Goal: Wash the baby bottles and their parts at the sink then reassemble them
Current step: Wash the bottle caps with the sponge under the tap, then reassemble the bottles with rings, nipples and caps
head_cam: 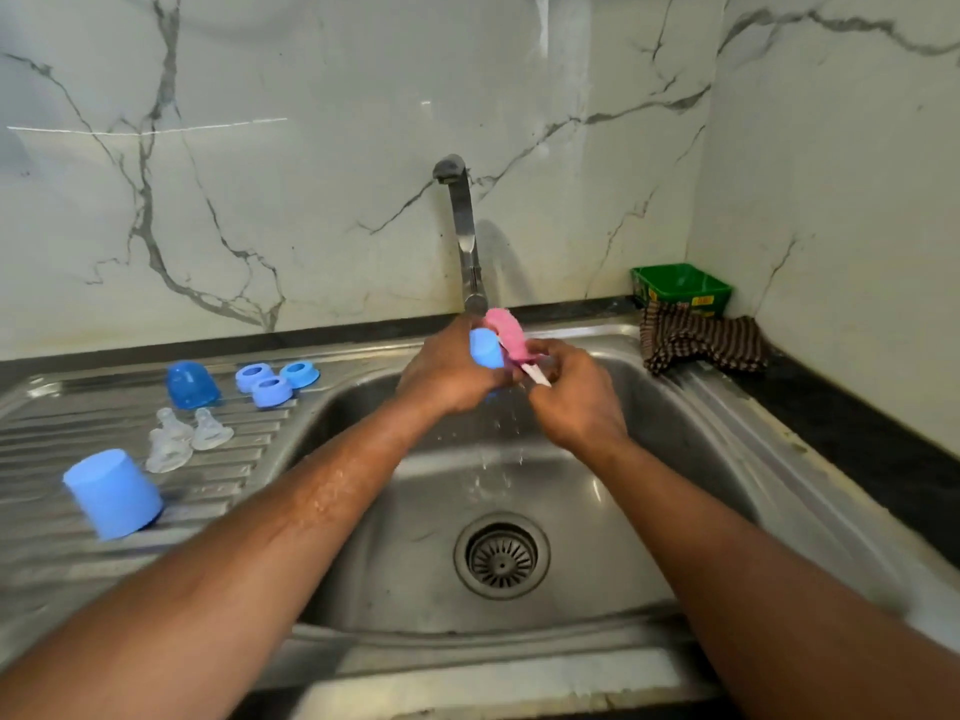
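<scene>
Under the tap (467, 241), my left hand (447, 371) grips a light blue bottle cap (485, 348). My right hand (576, 397) holds the white handle of a pink sponge brush (506, 332), whose head lies against the cap. Water falls from both hands into the sink (675, 433). On the drainboard (67, 418) to the left stand another light blue cap (111, 493), a darker blue dome cap (191, 384), three blue collar rings (275, 379) and three clear teats (182, 439).
The round drain (501, 556) sits in the basin's middle. A striped brown cloth (701, 343) lies on the sink's far right corner, with a green tub (680, 288) behind it against the marble wall.
</scene>
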Action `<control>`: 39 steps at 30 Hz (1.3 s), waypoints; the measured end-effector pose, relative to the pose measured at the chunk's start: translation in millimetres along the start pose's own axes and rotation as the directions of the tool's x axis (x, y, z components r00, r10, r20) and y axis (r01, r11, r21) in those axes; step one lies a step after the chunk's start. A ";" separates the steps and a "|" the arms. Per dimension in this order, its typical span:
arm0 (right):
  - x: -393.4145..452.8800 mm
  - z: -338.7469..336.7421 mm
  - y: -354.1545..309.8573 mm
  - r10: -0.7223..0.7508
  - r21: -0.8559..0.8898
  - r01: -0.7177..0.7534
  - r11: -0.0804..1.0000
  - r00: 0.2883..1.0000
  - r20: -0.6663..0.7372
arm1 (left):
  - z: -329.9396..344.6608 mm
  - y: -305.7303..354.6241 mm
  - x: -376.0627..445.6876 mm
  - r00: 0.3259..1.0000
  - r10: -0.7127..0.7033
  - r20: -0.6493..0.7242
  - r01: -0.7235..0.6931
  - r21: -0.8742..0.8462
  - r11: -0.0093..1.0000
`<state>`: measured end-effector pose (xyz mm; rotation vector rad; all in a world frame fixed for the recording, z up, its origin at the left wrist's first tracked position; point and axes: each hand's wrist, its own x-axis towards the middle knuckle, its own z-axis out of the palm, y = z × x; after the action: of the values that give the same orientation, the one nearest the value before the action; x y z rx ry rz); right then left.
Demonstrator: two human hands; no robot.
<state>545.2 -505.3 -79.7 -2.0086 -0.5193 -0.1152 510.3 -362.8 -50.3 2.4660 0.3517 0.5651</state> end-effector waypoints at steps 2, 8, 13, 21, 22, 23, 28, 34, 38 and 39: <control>-0.6 -6.5 -6.3 -0.011 -0.061 0.012 0.998 1.000 0.017 | -2.0 2.8 -18.5 0.998 -0.035 -0.060 0.035 -0.006 0.999; -5.6 -31.2 -10.3 -0.026 -0.146 0.027 0.989 1.000 0.008 | 18.1 -12.0 -49.0 0.982 -0.125 0.145 0.110 0.105 0.988; -10.6 -54.6 -13.6 -0.041 -0.139 0.029 0.990 0.995 -0.090 | 19.2 -6.9 -55.4 0.987 0.142 0.073 -0.142 -0.004 0.990; -0.8 -119.4 2.9 0.082 -0.131 -0.131 0.983 0.943 -0.323 | 42.9 8.8 -50.8 0.961 0.236 -0.145 -0.264 -0.222 0.939; -1.3 -128.4 8.0 0.098 -0.140 -0.156 0.978 0.929 -0.356 | 45.8 10.0 -48.6 0.964 0.204 -0.173 -0.244 -0.257 0.935; -2.1 -137.6 14.1 0.109 -0.154 -0.181 0.971 0.916 -0.386 | 48.9 11.5 -46.6 0.966 0.182 -0.184 -0.231 -0.295 0.927; 2.3 -154.8 43.5 0.158 -0.322 -0.294 0.900 0.908 -0.388 | 53.9 -0.1 -46.0 0.959 0.264 -0.101 -0.283 -0.312 0.907; 9.0 -136.5 44.0 0.122 -0.641 -0.316 0.699 0.936 -0.329 | 51.3 -4.2 -41.8 0.963 0.245 -0.114 -0.269 -0.326 0.906; 10.4 -93.2 3.1 -0.025 -0.514 -0.106 0.851 0.970 -0.241 | 36.9 -5.1 -42.9 0.978 0.154 -0.140 -0.193 -0.325 0.926; 9.5 -77.7 -7.8 -0.005 -0.356 -0.046 0.934 0.990 -0.143 | 31.0 -5.1 -43.2 0.981 0.133 -0.140 -0.172 -0.318 0.932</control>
<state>561.4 -566.5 -33.1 -2.3396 -0.4068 -0.3604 486.3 -389.5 -90.0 2.1525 0.0978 0.7695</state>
